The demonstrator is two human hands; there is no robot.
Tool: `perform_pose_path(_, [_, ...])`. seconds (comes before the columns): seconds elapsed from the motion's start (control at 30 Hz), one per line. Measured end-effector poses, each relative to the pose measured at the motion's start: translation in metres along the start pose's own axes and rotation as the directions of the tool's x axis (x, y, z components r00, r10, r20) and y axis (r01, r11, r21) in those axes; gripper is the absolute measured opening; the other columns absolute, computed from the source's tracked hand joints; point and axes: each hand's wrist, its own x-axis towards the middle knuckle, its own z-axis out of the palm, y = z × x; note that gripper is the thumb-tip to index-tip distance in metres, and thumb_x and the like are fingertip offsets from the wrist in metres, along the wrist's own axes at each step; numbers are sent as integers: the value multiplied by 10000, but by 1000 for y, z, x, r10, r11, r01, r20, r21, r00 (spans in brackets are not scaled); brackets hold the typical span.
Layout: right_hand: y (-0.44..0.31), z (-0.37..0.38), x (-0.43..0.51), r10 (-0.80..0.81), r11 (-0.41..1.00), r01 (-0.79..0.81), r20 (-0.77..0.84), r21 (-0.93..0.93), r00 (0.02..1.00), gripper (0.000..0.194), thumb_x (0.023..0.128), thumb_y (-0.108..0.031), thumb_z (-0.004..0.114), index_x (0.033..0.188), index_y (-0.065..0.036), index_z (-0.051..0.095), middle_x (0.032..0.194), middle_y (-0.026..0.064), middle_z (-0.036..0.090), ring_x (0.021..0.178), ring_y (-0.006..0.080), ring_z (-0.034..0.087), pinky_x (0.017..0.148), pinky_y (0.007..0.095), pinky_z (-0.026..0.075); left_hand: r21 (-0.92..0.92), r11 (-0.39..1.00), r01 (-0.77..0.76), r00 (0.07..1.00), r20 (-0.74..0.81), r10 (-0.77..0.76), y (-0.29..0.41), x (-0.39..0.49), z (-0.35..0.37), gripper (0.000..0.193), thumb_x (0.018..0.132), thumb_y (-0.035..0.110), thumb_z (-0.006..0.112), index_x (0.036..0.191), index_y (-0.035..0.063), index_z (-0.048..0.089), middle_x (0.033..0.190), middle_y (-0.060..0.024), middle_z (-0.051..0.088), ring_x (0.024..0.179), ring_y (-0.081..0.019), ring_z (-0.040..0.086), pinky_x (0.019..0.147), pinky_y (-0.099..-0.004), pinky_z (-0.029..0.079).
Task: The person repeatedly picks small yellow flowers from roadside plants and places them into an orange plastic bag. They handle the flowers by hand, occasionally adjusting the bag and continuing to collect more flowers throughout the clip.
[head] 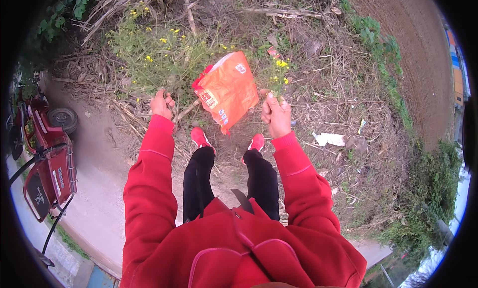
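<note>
My right hand (277, 112) pinches a small sprig of yellow flowers (281, 69) between thumb and fingers. Just left of it is an orange printed bag (229, 88), with white and red at its upper left edge. Whether my right fingertips touch the bag's edge is unclear. My left hand (161, 104) is held out left of the bag with curled fingers, in front of a bushy yellow-flowered plant (157, 60). Any thin stem in that hand is too small to make out. A pale dry stalk (188, 110) slants between the left wrist and the bag.
Dry stalks (190, 11) and straw litter the ground. White scrap litter (329, 139) lies to the right. A red motor vehicle (52, 161) stands on the pale road (97, 183) at left. Bushes (429, 194) and tilled brown soil (414, 63) border the right side.
</note>
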Motion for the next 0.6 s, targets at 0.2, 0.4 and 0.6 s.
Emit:
perform_pose_path(0.2, [69,8,34,-182,958,183,23,-222,983,239,931,-216,460,946,8,543,678,15,531,565,105,507,540,241,427,58,998,16,996,-94,-10,-14,102,-61,245,885,209,538,1039,24,493,846,-53,554,612,-129,475,547,-250,403])
perform_pose_path(0.4, [143,34,66,-182,872,208,102,-442,978,260,932,-208,452,858,20,552,722,55,592,661,128,578,621,289,473,331,892,-309,905,390,169,-71,31,-49,370,873,228,584,1167,15,515,1076,-82,607,969,-120,555,806,-256,433])
perform_pose_path(0.6, [194,66,87,-248,624,501,455,-600,855,183,892,-164,471,956,-4,535,762,201,597,683,356,593,597,401,468,351,864,-360,803,589,95,-95,-17,9,326,837,185,629,1103,8,566,1007,-43,606,954,-120,547,848,-281,428])
